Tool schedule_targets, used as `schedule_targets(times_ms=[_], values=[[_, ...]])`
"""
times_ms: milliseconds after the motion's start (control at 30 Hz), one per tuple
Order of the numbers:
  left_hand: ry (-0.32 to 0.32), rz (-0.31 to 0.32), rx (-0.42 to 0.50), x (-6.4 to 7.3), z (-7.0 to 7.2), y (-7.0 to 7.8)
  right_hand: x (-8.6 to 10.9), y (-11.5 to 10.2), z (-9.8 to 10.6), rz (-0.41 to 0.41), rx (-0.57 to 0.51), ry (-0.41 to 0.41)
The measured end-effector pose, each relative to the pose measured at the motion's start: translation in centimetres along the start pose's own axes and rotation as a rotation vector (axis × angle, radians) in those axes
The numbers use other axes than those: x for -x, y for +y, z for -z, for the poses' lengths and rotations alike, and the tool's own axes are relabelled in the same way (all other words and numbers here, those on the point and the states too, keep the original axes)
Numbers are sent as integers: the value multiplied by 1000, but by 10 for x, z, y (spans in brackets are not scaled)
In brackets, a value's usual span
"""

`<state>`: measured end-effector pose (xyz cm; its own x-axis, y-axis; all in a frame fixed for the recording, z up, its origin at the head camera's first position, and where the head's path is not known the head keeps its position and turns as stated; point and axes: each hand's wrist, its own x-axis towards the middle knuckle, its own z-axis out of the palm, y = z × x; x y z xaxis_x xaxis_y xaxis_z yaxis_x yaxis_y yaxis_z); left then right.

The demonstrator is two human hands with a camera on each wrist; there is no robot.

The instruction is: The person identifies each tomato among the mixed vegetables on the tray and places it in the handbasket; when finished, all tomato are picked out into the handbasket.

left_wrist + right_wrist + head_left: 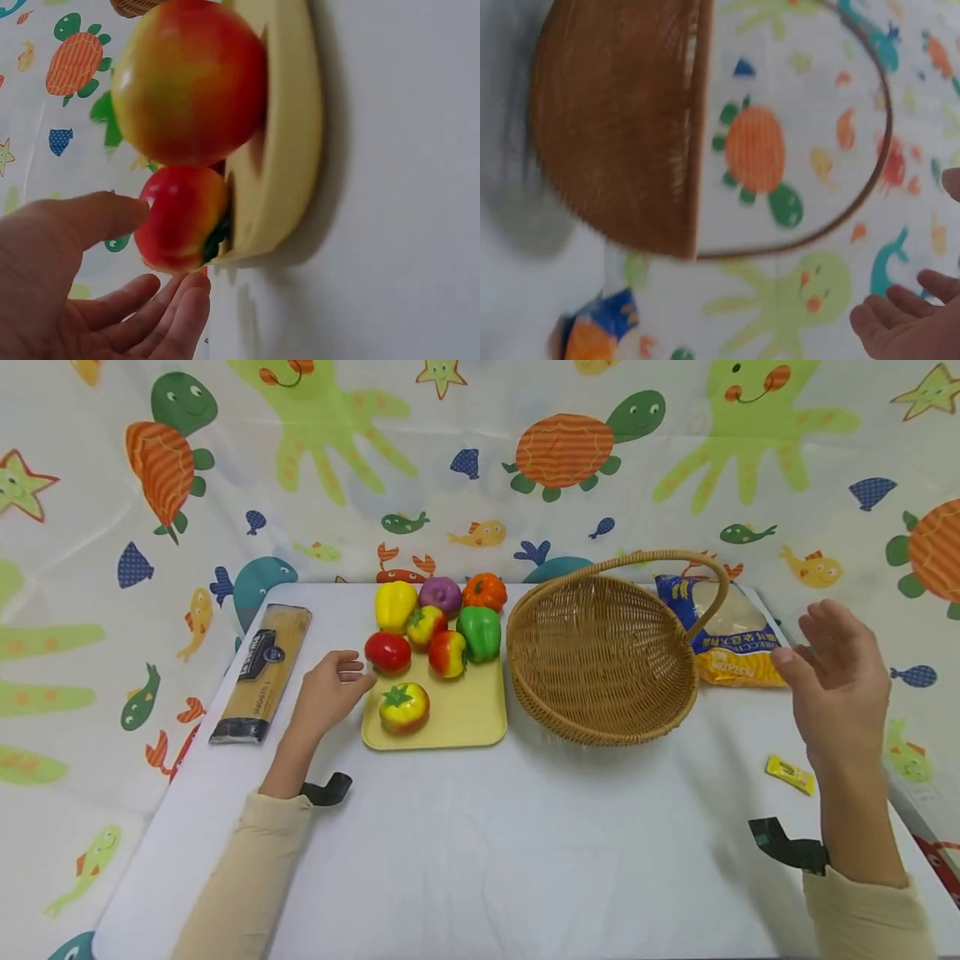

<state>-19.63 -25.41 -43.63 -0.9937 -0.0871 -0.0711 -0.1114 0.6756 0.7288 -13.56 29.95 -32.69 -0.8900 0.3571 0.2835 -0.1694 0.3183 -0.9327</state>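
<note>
My left hand reaches to the left side of a yellow tray, its fingers parted beside a red tomato. In the left wrist view the thumb lies close to the red tomato; whether they touch I cannot tell. Nearer me on the tray sits a red-and-yellow tomato. My right hand is held up over the right side of the table, holding nothing, its fingers apart. To its left stand a wicker basket and an orecchiette pasta bag.
Behind on the tray are a yellow pepper, a purple vegetable, an orange pumpkin, a green pepper and two red-and-yellow pieces. A spaghetti pack lies left; a small yellow packet lies right. The basket's tall handle arches up.
</note>
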Motion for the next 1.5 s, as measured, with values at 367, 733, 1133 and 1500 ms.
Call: schedule_targets(times_ms=[367,733,1133,1500], values=[[51,43,42,0,-11,-17,86,-43,-77,486,-595,-308],[27,3,83,-4,-18,-24,134,-40,-169,499,-97,-751],[4,7,117,-6,-21,-29,114,4,-267,154,-78,-910],[-5,23,138,-4,-21,-30,94,21,-325,83,15,-908]])
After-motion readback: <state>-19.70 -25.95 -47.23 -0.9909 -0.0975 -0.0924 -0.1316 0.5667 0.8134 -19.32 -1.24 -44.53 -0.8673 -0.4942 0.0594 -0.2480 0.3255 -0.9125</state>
